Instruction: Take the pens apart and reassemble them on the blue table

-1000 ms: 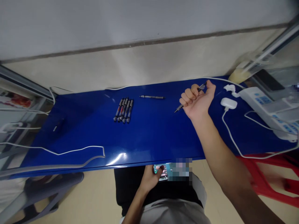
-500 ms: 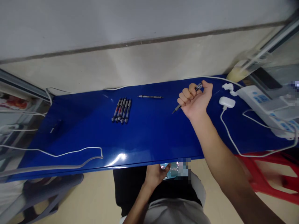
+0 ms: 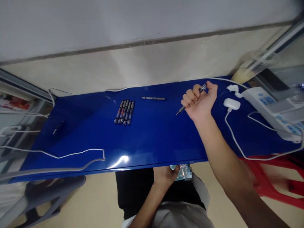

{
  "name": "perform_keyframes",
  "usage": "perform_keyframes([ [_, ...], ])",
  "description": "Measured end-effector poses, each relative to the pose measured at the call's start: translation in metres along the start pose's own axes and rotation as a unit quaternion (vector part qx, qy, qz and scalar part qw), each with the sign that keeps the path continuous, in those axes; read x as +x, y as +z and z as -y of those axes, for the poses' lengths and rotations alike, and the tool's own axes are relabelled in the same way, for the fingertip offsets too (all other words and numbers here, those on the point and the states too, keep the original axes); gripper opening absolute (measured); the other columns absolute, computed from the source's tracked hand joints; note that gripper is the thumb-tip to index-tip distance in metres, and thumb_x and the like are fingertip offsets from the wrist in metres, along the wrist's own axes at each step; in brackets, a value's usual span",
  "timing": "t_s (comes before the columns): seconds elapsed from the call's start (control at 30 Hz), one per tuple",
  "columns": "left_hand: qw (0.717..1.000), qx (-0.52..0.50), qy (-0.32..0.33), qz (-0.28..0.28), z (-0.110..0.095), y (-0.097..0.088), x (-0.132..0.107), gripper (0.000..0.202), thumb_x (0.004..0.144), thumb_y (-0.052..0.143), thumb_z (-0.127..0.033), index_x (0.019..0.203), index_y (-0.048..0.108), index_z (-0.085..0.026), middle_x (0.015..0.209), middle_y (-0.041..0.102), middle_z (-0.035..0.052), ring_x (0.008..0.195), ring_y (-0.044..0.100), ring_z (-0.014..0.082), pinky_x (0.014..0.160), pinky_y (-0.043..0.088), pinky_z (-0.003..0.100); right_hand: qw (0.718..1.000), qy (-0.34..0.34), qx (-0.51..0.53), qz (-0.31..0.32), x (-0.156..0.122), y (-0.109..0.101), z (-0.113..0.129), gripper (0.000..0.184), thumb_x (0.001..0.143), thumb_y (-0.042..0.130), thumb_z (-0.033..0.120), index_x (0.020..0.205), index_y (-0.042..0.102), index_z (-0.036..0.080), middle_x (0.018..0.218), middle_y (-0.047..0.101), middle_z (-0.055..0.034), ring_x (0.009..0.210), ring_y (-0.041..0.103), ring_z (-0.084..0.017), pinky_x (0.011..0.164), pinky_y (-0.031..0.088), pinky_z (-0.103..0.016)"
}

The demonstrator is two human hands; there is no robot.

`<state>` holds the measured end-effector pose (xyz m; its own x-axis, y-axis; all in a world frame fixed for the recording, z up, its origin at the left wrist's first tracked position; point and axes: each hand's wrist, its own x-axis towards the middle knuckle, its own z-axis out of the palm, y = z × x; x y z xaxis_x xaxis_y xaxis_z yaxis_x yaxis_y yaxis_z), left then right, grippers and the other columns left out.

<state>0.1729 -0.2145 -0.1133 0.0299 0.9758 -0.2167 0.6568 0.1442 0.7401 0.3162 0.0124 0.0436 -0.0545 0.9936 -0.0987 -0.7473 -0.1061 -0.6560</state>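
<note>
White wall (image 3: 142, 19), beige floor (image 3: 95, 202), glossy blue table (image 3: 154, 142), red stool (image 3: 258, 171), grey chair (image 3: 54, 186)

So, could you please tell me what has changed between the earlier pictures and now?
The left hand has moved right along the near edge of the table, still holding the phone, and less of the phone shows now. The right hand stays closed around the pen. The row of pens, the lone pen and the white charging case lie as they were.

One head-worn camera looks forward and down.
</note>
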Motion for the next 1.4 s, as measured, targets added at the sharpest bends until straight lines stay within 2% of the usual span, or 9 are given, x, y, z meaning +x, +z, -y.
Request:
perform_keyframes([
  [0.17, 0.996, -0.058, 0.017, 0.067, 0.036, -0.022, -0.003, 0.033, 0.083, 0.063, -0.035, 0.113, 0.069, -0.024, 0.104, 0.074, 0.0071, 0.115, 0.061, 0.0318, 0.105, 0.045, 0.045, 1.000, -0.001, 0.006, -0.007, -0.002, 0.002, 0.003, 0.059, 0.088, 0.052, 0.062, 0.054, 0.025, 0.022, 0.044, 0.020, 0.0056, 0.036, 0.019, -0.009, 0.036, 0.016, -0.025],
  [0.27, 0.992, -0.085, 0.028, 0.084, 0.048, -0.031, -0.004, 0.035, 0.085, 0.060, -0.036, 0.117, 0.067, -0.023, 0.104, 0.073, 0.0066, 0.113, 0.063, 0.0293, 0.103, 0.047, 0.044, 1.000, -0.001, 0.006, -0.009, -0.003, 0.004, 0.003, 0.058, 0.089, 0.050, 0.062, 0.054, 0.024, 0.022, 0.044, 0.020, 0.0053, 0.037, 0.018, -0.009, 0.036, 0.016, -0.025],
  [0.47, 0.997, -0.060, -0.004, 0.049, 0.033, -0.025, -0.004, 0.045, 0.073, 0.070, -0.032, 0.117, 0.066, -0.024, 0.105, 0.073, 0.0066, 0.113, 0.063, 0.0321, 0.101, 0.048, 0.044, 1.000, -0.007, 0.020, 0.010, -0.002, 0.001, 0.002, 0.058, 0.088, 0.052, 0.061, 0.054, 0.026, 0.023, 0.044, 0.020, 0.0058, 0.037, 0.017, -0.009, 0.036, 0.015, -0.025],
  [0.57, 0.996, -0.054, 0.001, 0.071, 0.027, -0.028, -0.006, 0.043, 0.073, 0.070, -0.030, 0.116, 0.067, -0.026, 0.103, 0.073, 0.0062, 0.112, 0.063, 0.0325, 0.100, 0.049, 0.044, 1.000, -0.007, 0.022, 0.019, -0.001, -0.001, 0.001, 0.057, 0.087, 0.054, 0.061, 0.054, 0.026, 0.023, 0.044, 0.020, 0.0059, 0.038, 0.017, -0.009, 0.036, 0.014, -0.026],
  [0.7, 0.986, -0.073, 0.031, 0.143, 0.036, -0.037, -0.011, 0.036, 0.077, 0.065, -0.026, 0.113, 0.068, -0.024, 0.101, 0.074, 0.0047, 0.106, 0.065, 0.0289, 0.099, 0.049, 0.042, 1.000, -0.011, 0.021, 0.018, -0.001, -0.001, 0.000, 0.057, 0.087, 0.055, 0.061, 0.055, 0.026, 0.023, 0.044, 0.020, 0.0058, 0.038, 0.018, -0.010, 0.037, 0.014, -0.026],
  [0.77, 0.981, -0.098, 0.036, 0.162, 0.044, -0.040, -0.015, 0.035, 0.079, 0.064, -0.025, 0.113, 0.067, -0.022, 0.103, 0.074, 0.0043, 0.102, 0.066, 0.0262, 0.098, 0.049, 0.040, 1.000, -0.012, 0.021, 0.017, -0.001, -0.001, 0.001, 0.056, 0.087, 0.053, 0.060, 0.055, 0.026, 0.023, 0.045, 0.020, 0.0058, 0.038, 0.018, -0.010, 0.037, 0.015, -0.026],
  [0.9, 0.979, -0.125, 0.023, 0.158, 0.052, -0.042, -0.023, 0.036, 0.079, 0.067, -0.026, 0.114, 0.067, -0.020, 0.108, 0.074, 0.0043, 0.101, 0.066, 0.0243, 0.097, 0.049, 0.038, 1.000, -0.010, 0.019, 0.018, -0.002, 0.000, 0.001, 0.055, 0.087, 0.051, 0.059, 0.056, 0.024, 0.023, 0.045, 0.020, 0.0057, 0.038, 0.018, -0.009, 0.038, 0.015, -0.026],
  [1.17, 0.981, -0.111, 0.009, 0.159, 0.045, -0.043, -0.030, 0.025, 0.074, 0.068, -0.021, 0.099, 0.073, -0.022, 0.097, 0.075, 0.0033, 0.089, 0.067, 0.0224, 0.083, 0.052, 0.031, 1.000, -0.010, 0.005, 0.003, -0.002, 0.001, 0.000, 0.053, 0.088, 0.050, 0.059, 0.058, 0.023, 0.024, 0.044, 0.021, 0.0058, 0.038, 0.017, -0.010, 0.038, 0.014, -0.026],
  [1.4, 0.981, -0.108, 0.007, 0.163, 0.050, -0.042, -0.030, 0.029, 0.076, 0.069, -0.023, 0.105, 0.072, -0.021, 0.102, 0.074, 0.0038, 0.095, 0.065, 0.0220, 0.089, 0.050, 0.032, 1.000, -0.005, 0.004, 0.006, 0.000, 0.000, -0.001, 0.053, 0.088, 0.050, 0.059, 0.057, 0.024, 0.024, 0.044, 0.020, 0.0060, 0.038, 0.017, -0.009, 0.037, 0.014, -0.026],
])
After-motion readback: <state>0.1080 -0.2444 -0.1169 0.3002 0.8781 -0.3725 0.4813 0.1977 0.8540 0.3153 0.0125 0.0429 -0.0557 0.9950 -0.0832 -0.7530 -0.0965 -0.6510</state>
